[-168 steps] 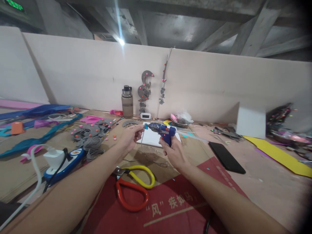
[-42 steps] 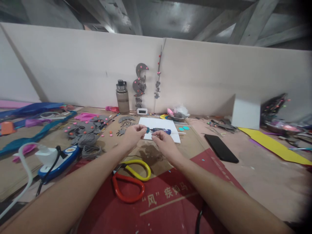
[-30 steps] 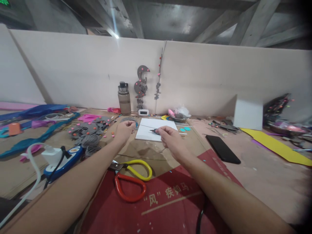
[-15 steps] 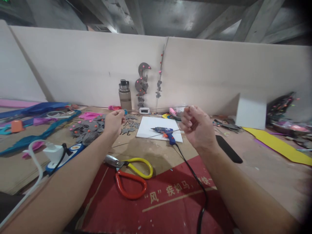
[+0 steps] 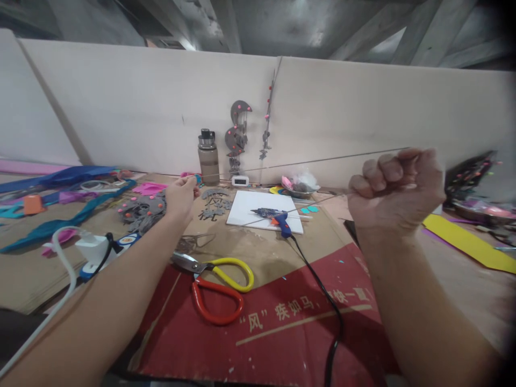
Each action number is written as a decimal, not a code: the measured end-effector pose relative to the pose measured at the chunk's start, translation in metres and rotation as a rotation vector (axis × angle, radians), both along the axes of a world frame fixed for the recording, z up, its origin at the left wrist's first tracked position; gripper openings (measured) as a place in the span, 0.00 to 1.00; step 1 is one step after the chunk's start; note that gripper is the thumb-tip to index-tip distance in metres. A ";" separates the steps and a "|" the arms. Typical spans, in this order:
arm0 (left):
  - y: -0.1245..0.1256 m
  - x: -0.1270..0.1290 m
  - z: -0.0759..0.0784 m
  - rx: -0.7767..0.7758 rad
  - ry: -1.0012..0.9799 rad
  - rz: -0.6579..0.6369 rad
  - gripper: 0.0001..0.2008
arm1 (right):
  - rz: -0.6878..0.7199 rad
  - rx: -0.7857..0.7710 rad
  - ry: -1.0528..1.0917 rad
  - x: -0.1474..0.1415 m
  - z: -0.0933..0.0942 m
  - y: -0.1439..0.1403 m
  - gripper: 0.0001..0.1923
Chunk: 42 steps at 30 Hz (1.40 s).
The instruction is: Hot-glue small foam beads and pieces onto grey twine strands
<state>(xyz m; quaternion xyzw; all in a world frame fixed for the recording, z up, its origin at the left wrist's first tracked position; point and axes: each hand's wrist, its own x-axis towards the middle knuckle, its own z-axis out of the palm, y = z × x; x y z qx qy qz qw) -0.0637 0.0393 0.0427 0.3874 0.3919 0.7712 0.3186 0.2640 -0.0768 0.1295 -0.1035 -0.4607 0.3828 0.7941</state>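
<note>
A thin dark cord runs taut between my two hands above the table. My left hand pinches its left end, with a small teal piece at the fingertips. Over on the right, my right hand is closed in a fist around the cord, and a loose length hangs back from it across the glue gun. The glue gun lies on a white board. Nearer to me, scissors with one yellow and one red handle rest on the cardboard.
Grey cut-out shapes lie beyond my left hand, near a bottle. A power strip with a white plug sits at left. The black cable crosses the red cardboard. Grey pinned ornaments hang on the back panel.
My right hand has moved right and slightly up, drawing out a longer stretch of cord. My left hand has shifted a little left and stays pinched.
</note>
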 end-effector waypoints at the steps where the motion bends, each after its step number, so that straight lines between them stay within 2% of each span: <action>1: 0.000 -0.001 0.000 -0.002 -0.010 0.006 0.08 | 0.008 0.001 0.013 -0.001 0.000 0.000 0.06; 4: -0.002 0.003 -0.001 -0.010 -0.008 -0.037 0.06 | 0.062 -0.081 -0.087 -0.014 -0.005 0.001 0.07; 6: -0.005 0.010 -0.001 -0.011 0.000 -0.099 0.04 | 0.122 -0.192 -0.350 -0.032 -0.018 0.002 0.09; 8: -0.010 0.019 -0.002 -0.021 0.006 -0.167 0.03 | 0.168 -0.249 -0.791 -0.052 -0.038 0.002 0.10; 10: -0.015 0.028 -0.002 -0.033 0.018 -0.236 0.05 | 0.171 -0.209 -1.300 -0.071 -0.061 0.001 0.08; 11: -0.018 0.032 -0.002 -0.031 0.030 -0.270 0.06 | 0.079 -0.168 -1.452 -0.080 -0.072 0.000 0.08; 12: -0.020 0.035 -0.002 -0.033 0.044 -0.301 0.07 | -0.071 -0.141 -1.568 -0.087 -0.082 -0.001 0.09; 14: -0.023 0.040 -0.003 -0.040 0.065 -0.337 0.09 | -0.440 -0.090 -1.722 -0.098 -0.098 -0.005 0.04; 16: -0.023 0.041 -0.005 -0.040 0.069 -0.350 0.11 | -0.660 -0.027 -1.753 -0.106 -0.106 -0.009 0.09; 17: -0.023 0.042 -0.005 -0.038 0.069 -0.351 0.11 | -0.705 0.005 -1.746 -0.109 -0.108 -0.011 0.12; 19: -0.021 0.041 -0.007 -0.041 0.074 -0.343 0.11 | -0.705 0.058 -1.705 -0.112 -0.106 -0.017 0.14; 22: -0.021 0.040 -0.007 -0.063 0.096 -0.337 0.10 | -0.585 0.157 -1.604 -0.112 -0.101 -0.022 0.11; 25: -0.021 0.040 -0.008 -0.090 0.116 -0.342 0.10 | -0.309 0.274 -1.502 -0.109 -0.097 -0.024 0.08; 27: -0.021 0.040 -0.010 -0.102 0.136 -0.347 0.10 | -0.172 0.283 -1.448 -0.108 -0.097 -0.024 0.09; 30: -0.020 0.041 -0.015 -0.096 0.185 -0.357 0.10 | -0.188 0.199 -1.366 -0.105 -0.096 -0.020 0.10; 35: -0.022 0.048 -0.020 -0.110 0.214 -0.384 0.12 | -0.511 -0.010 -1.300 -0.083 -0.091 0.009 0.11; 38: -0.024 0.050 -0.020 -0.134 0.236 -0.385 0.13 | -0.732 -0.179 -1.372 -0.061 -0.095 0.036 0.10; 40: -0.025 0.050 -0.020 -0.153 0.266 -0.370 0.13 | -0.811 -0.329 -1.470 -0.050 -0.104 0.051 0.14; 42: -0.024 0.048 -0.020 -0.161 0.294 -0.358 0.13 | -0.829 -0.458 -1.599 -0.045 -0.116 0.059 0.18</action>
